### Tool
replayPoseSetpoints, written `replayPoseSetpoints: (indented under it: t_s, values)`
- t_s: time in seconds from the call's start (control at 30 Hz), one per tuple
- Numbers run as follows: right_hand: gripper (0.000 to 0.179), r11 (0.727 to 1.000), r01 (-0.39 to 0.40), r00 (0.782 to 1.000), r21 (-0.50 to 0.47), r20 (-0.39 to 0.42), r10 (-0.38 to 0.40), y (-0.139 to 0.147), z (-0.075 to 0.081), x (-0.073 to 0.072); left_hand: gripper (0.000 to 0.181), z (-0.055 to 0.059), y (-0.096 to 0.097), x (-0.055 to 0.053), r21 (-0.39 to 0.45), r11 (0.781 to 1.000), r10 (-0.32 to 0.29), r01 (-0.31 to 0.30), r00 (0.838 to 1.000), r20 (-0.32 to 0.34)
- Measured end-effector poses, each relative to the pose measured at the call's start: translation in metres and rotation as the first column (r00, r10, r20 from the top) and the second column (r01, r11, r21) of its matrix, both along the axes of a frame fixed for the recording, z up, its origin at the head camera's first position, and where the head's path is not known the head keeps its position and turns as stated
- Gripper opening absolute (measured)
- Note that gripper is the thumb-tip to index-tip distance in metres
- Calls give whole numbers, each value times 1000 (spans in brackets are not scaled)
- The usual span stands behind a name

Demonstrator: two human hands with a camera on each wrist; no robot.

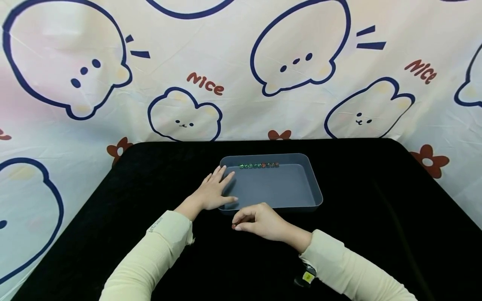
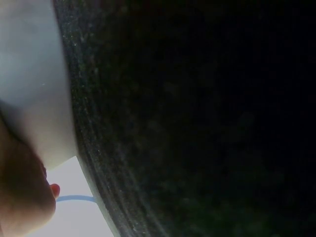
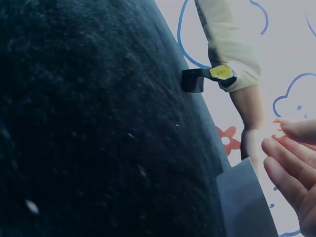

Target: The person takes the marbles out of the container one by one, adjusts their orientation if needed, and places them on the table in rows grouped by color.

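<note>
A shallow grey rectangular tray (image 1: 278,184) lies on the black tabletop. Along its far side runs a row of small shiny green and red pieces (image 1: 260,165), too small to identify. My left hand (image 1: 212,190) rests over the tray's left rim, fingers spread; only part of this hand (image 2: 22,192) shows in the left wrist view. Just in front of the tray's near edge, my right hand (image 1: 260,221) pinches a small red piece (image 1: 234,226) between thumb and fingers. In the right wrist view, red bits (image 3: 278,123) peek out at the fingertips of that hand (image 3: 296,165).
Black cloth (image 1: 361,217) covers the table around the tray. A pale curtain (image 1: 241,50) printed with cartoon bears stands behind and at both sides. A black band with a yellow tag (image 1: 308,276) sits at my right cuff.
</note>
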State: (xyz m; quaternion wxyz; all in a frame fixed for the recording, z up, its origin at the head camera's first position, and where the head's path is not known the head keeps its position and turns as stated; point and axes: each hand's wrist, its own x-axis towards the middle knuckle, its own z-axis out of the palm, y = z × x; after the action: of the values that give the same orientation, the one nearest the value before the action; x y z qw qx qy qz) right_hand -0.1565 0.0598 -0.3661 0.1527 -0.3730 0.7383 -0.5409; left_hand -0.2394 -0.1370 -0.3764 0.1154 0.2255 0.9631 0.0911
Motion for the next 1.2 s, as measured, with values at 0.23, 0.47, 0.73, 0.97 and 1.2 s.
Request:
replayPoseSetpoints:
  t_s: [0.23, 0.47, 0.73, 0.97, 1.2]
  values:
    - [16, 999, -27, 999, 24, -18, 28, -7, -6, 2, 81, -1, -1, 1, -4, 1000, -1, 1, 1000, -6]
    - [12, 996, -39, 997, 82, -56, 43, -14, -13, 5, 80, -3, 0, 0, -13, 1000, 10, -10, 1000, -24]
    - [12, 983, -73, 989, 169, -114, 93, -22, -23, 3, 81, -2, -1, 1, -18, 1000, 2, -3, 999, -35]
    - [12, 977, -94, 985, 192, -125, 119, -28, -29, 1, 81, -2, -1, 2, -1, 1000, -4, 4, 999, -38]
    - [12, 972, -90, 982, 218, -143, 123, -31, -33, 0, 82, -3, -1, 1, 5, 1000, -7, 7, 999, -39]
